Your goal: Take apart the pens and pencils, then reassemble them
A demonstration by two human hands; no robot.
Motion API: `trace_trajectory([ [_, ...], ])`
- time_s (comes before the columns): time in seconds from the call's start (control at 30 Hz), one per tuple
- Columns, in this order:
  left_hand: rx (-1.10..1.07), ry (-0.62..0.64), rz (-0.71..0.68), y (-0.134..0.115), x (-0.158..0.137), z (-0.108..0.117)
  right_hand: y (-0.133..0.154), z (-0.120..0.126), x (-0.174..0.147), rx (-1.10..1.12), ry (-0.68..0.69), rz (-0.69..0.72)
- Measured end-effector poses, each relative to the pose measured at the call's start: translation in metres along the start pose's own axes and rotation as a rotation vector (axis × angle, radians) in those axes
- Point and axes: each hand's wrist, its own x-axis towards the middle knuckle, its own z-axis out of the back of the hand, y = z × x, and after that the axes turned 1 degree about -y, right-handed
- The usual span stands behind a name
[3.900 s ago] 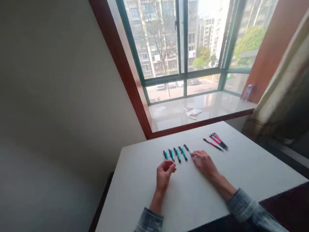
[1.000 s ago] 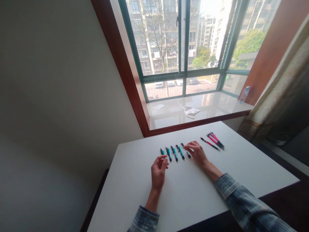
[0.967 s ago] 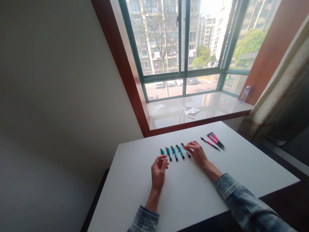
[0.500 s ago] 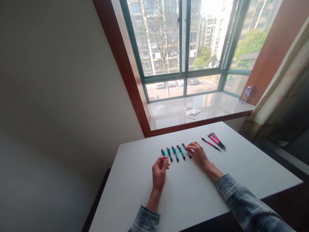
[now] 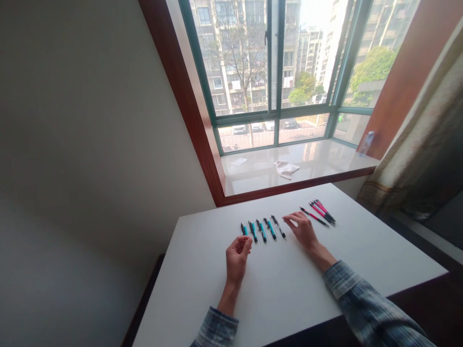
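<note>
Teal-and-black pens (image 5: 261, 230), several of them, lie in a slanted row on the white table (image 5: 289, 289), seemingly in parts with thin refills between. At the row's right end lie a black pen piece (image 5: 274, 220) and a short black grip piece (image 5: 283, 235), with no teal barrel showing there. My left hand (image 5: 237, 258) is closed just in front of the leftmost pen, fingertips pressed together; whatever they may hold is hidden. Right of the row, my right hand (image 5: 304, 233) hovers with thumb and forefinger slightly apart, nothing visible between them.
Several pink-and-black pens (image 5: 321, 211) lie together toward the table's right side, one a little apart. Beyond the table, a white cloth (image 5: 286, 169) and a paper (image 5: 238, 162) rest on the windowsill, with a clear bottle (image 5: 366, 143) at its right end. A curtain (image 5: 408, 130) hangs at right.
My right hand has drawn back to the right from the row's last pen pieces, which now show fully. My left hand stays almost in place.
</note>
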Motion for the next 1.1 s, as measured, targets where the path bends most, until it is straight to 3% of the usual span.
trace_trajectory([
  [0.13, 0.000, 0.018, 0.007, 0.000, -0.001, 0.001, -0.031, 0.033, -0.009, -0.195, -0.209, -0.066],
  [0.2, -0.003, 0.029, 0.010, -0.002, -0.002, 0.001, -0.046, 0.049, -0.017, -0.290, -0.248, -0.110],
  [0.3, 0.000, 0.059, 0.008, -0.003, -0.003, 0.000, -0.061, 0.063, -0.029, -0.412, -0.208, -0.172],
  [0.47, 0.015, 0.091, -0.012, -0.004, -0.003, 0.000, -0.068, 0.064, -0.037, -0.513, -0.127, -0.257],
  [0.67, 0.017, 0.005, -0.080, -0.008, -0.002, 0.005, -0.074, 0.063, -0.041, -0.533, -0.072, -0.342],
  [0.9, 0.064, -0.030, -0.136, -0.011, -0.002, 0.010, -0.062, 0.064, -0.035, -0.376, -0.187, -0.294],
  [1.0, 0.197, -0.084, -0.210, -0.011, -0.004, 0.012, -0.045, 0.066, -0.031, -0.142, -0.295, -0.292],
  [1.1, 0.428, -0.134, -0.390, -0.013, -0.010, 0.011, -0.019, 0.062, -0.035, 0.147, -0.338, -0.430],
])
